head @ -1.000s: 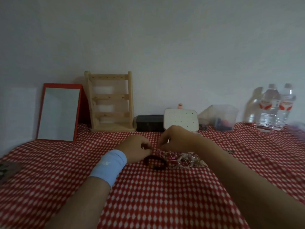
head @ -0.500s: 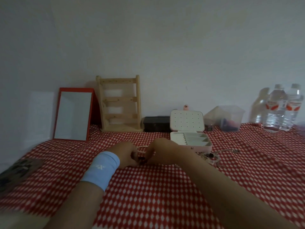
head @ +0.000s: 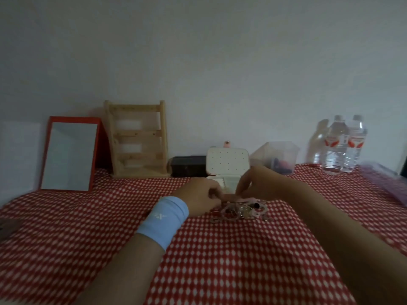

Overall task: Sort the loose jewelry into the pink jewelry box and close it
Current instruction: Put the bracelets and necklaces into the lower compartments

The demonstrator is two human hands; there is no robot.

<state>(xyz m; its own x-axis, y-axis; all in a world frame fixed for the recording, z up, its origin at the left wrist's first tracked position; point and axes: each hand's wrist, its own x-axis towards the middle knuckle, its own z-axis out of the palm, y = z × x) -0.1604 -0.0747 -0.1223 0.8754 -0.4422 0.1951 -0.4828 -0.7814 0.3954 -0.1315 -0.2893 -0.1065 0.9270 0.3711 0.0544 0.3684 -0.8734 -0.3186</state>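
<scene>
Pink box [head: 228,161] open, jewelry pile [head: 240,213] in frt

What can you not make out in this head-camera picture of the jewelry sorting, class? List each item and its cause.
All head view.
1. What the left hand and right hand hold between them: hidden by the hands themselves and blur.
2. Pink jewelry box compartments: mostly covered by the hands.
3. Loose jewelry: blurred, pieces indistinguishable.
4. Clear container contents: dim, too small.
5. Dark object: cut off by the left edge.
</scene>
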